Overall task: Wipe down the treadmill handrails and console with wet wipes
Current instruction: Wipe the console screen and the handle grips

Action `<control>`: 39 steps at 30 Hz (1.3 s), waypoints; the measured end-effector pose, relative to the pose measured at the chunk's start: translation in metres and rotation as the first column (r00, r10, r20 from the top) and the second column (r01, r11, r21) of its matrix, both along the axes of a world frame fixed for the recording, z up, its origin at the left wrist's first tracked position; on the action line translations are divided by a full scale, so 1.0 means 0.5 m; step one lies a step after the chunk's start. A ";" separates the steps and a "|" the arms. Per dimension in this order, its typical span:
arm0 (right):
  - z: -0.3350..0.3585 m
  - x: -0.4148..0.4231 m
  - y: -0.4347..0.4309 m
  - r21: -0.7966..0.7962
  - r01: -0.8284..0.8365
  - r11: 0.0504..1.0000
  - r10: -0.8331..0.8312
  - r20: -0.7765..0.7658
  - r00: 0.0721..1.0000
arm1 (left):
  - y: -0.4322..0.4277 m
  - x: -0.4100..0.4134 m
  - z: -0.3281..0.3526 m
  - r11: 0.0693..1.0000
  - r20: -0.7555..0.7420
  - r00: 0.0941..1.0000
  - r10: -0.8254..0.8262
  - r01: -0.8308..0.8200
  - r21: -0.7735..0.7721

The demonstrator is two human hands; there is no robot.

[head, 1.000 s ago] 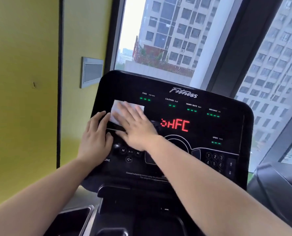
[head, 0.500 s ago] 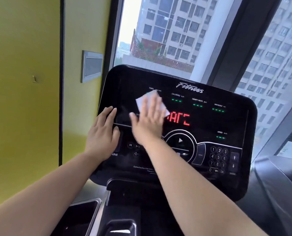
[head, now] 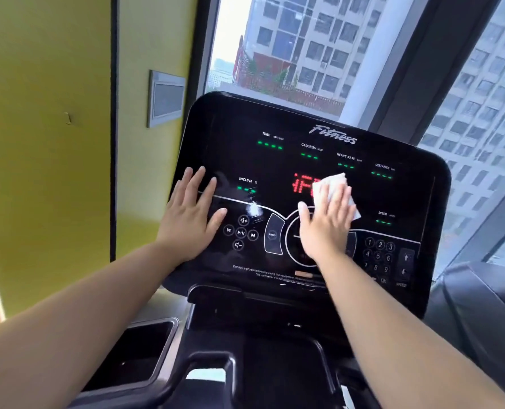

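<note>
We are wiping the console (head: 233, 137) — right hand (head: 325, 224) pressing the wet wipe (head: 333, 183) flat mid-panel, left hand (head: 190, 215) lying open, empty; the keypad (head: 378, 255) side is probably waiting next.

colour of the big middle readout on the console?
The readout is red dots on the black console; the head view shows it best.

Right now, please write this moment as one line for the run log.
phase: wiping console | right hand: presses wet wipe flat on red display | left hand: flat on console, left side
</note>
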State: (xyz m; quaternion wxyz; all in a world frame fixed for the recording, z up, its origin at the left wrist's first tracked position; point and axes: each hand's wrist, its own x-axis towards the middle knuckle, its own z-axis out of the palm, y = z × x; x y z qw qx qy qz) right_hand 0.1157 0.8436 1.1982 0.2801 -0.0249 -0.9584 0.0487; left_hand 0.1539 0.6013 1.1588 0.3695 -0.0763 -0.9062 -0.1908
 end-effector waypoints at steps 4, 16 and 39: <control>-0.036 0.018 -0.129 -0.027 -0.118 0.993 0.120 0.074 0.990 | 0.026 -0.002 0.011 0.994 -0.018 0.999 0.045 -0.043 0.101; -0.015 0.021 0.140 0.289 -0.283 0.915 0.223 0.226 0.948 | 0.178 -0.001 0.005 0.986 -0.085 0.992 -0.091 0.078 -0.147; -0.058 0.029 0.277 0.111 -0.281 0.953 0.260 0.173 0.950 | 0.351 -0.043 -0.001 0.943 -0.074 0.995 -0.065 0.036 -0.332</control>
